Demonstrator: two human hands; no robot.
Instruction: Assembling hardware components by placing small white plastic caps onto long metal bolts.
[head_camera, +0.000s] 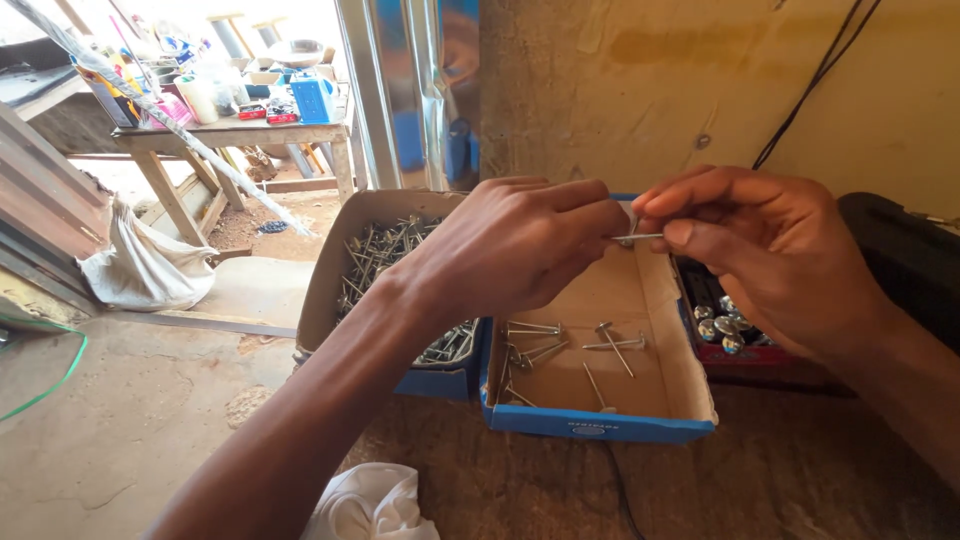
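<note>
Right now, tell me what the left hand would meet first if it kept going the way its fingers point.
Probably the right hand: the left hand points right along the thin metal nail both pinch.

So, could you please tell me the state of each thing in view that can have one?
Left hand: pinching one nail.
Right hand: pinching the same nail.
Nail: held level above the middle box.
Middle box: open, few nails inside.
Left box: open, many nails.
Right box: open, holds shiny domed pieces.
</note>
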